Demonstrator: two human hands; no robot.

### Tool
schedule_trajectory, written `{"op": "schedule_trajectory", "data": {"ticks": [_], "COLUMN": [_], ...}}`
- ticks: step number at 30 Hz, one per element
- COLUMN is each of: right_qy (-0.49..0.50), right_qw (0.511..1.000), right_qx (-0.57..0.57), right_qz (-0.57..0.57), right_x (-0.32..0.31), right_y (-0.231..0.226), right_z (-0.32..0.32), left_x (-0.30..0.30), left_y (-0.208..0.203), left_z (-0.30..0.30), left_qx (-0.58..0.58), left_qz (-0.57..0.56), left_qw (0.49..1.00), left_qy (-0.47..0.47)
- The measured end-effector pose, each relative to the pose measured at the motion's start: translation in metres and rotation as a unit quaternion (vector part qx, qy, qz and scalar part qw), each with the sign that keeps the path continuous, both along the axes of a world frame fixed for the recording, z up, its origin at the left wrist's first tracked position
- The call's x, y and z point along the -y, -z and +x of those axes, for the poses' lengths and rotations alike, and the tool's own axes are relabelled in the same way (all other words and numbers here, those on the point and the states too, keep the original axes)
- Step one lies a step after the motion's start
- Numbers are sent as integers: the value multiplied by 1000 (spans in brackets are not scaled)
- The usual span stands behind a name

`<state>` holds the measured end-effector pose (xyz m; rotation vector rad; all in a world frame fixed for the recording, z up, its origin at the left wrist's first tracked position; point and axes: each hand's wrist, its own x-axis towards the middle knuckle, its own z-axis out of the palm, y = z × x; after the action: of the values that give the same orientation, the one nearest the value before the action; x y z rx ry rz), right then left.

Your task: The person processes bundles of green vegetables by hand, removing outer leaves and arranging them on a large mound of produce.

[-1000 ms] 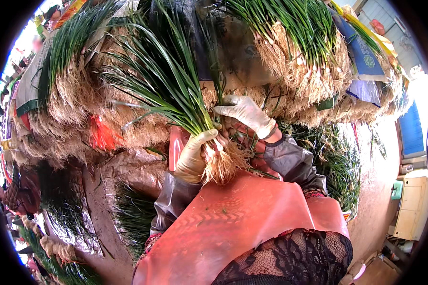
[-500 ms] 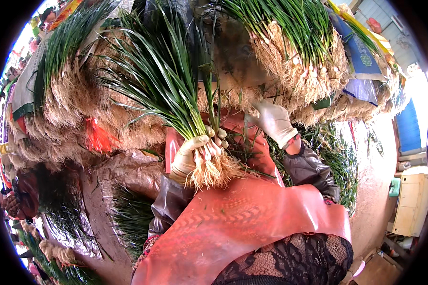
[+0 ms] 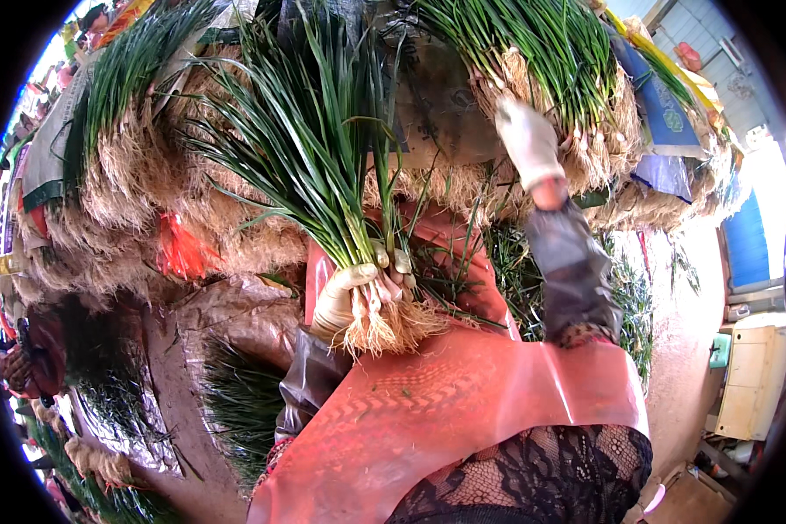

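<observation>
Left hand: we are watching it, gloved in off-white, just off centre toward eight o'clock. It is curling snugly, fingers nearly closed, round the lower stems of a bunch of green garlic. The bunch's leaves are fanning toward eleven o'clock; its white bulbs are showing beside the fingers, and its tan roots are hanging toward six, over a salmon-pink plastic apron.

Right hand, also gloved: we are finding it between one and two o'clock, blurred, its forearm showing a dark grey sleeve. It is overlapping the root edge of a heap of green garlic. How far its fingers are opening, and whether they are gripping anything, we are not managing to tell.

Around: we are noting a second, rooty heap lying at ten, red plastic strands dangling at nine, and a cream cabinet standing between three and four.
</observation>
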<state>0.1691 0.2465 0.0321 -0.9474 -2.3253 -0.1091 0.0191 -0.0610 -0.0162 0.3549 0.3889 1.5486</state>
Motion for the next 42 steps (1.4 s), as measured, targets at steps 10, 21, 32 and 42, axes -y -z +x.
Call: {"op": "schedule_trajectory", "data": {"ticks": [10, 21, 32, 42], "right_qy": [-184, -42, 171, -91], "right_qw": [983, 977, 966, 878], "right_qx": [11, 187, 154, -236], "right_qz": [-22, -95, 122, -408], "right_x": [139, 52, -67, 24], "right_y": [10, 31, -29, -5], "right_z": [-33, -26, -62, -23], "left_x": [-19, -25, -67, -44], "left_y": [-10, -32, -5, -1], "left_z": [12, 13, -1, 4], "left_qx": [-49, -86, 23, 35], "left_qz": [-46, 53, 94, 3], "left_qw": [998, 994, 994, 997], "left_qy": [-22, -41, -45, -63]}}
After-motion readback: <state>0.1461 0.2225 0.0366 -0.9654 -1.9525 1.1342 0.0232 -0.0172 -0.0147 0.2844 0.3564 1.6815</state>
